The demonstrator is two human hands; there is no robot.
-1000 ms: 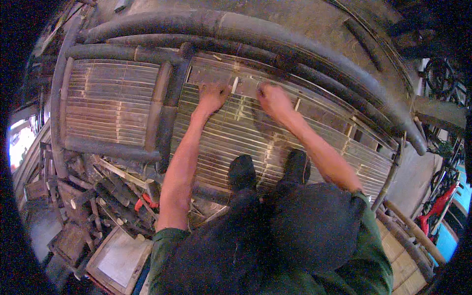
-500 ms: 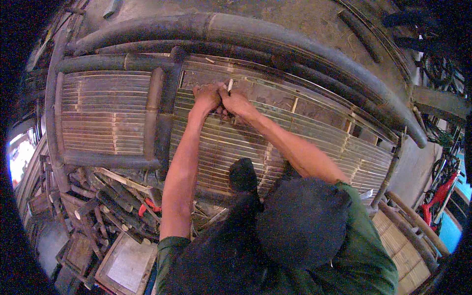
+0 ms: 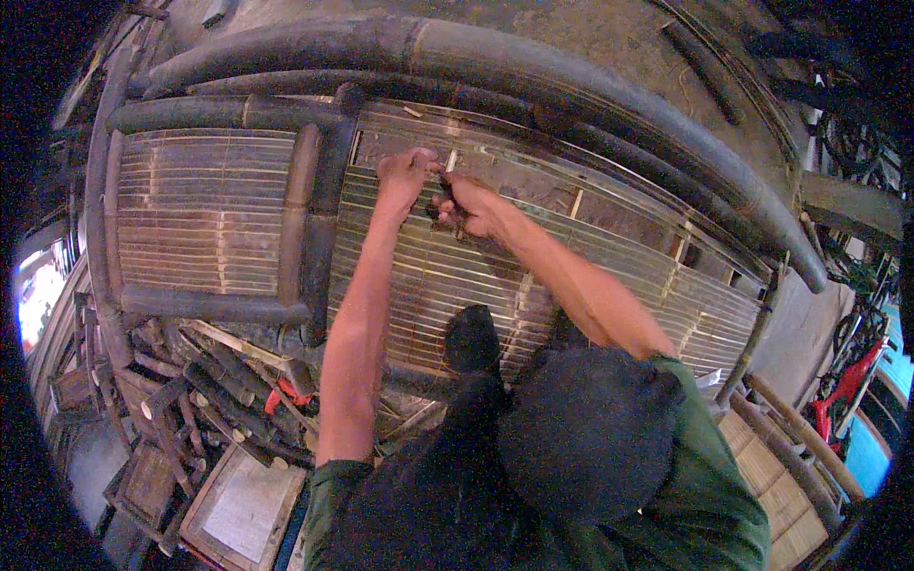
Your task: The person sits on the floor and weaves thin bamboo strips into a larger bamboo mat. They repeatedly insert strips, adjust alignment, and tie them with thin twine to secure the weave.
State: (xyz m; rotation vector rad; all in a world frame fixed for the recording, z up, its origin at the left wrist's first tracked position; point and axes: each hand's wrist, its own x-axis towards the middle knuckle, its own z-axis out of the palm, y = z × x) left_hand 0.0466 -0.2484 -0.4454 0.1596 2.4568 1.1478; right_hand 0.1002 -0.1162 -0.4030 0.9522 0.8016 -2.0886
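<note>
"Pale brown bamboo, split into thin slats, made up the long panel (image 3: 428, 285) in front of the person. Where did it lie relative to the hands?"

"Underneath both. The bare left hand (image 3: 407, 173) was over its far left part, beside a dark brown, sunken strip (image 3: 624, 217) along the far side. The bare right hand (image 3: 473, 205) was just to its right and slightly nearer the person."

"Which way did the panel point?"

"Its long axis ran left to right, dipping toward the lower right, and the slats followed it. A short, narrow, pale crosspiece (image 3: 451, 160) stood across that line, just beyond the fingertips, one end pointing away from the person. A thick, dark, round pole (image 3: 328, 209) bounded the panel at the left, with a smaller slatted panel (image 3: 205, 205) beyond."

"And their grip?"

"Left fingers were half bent, reaching toward the other hand; I couldn't tell whether they had hold of anything. Right fingers were curled well in, with shadow under them, so their contents were unclear too."
</note>
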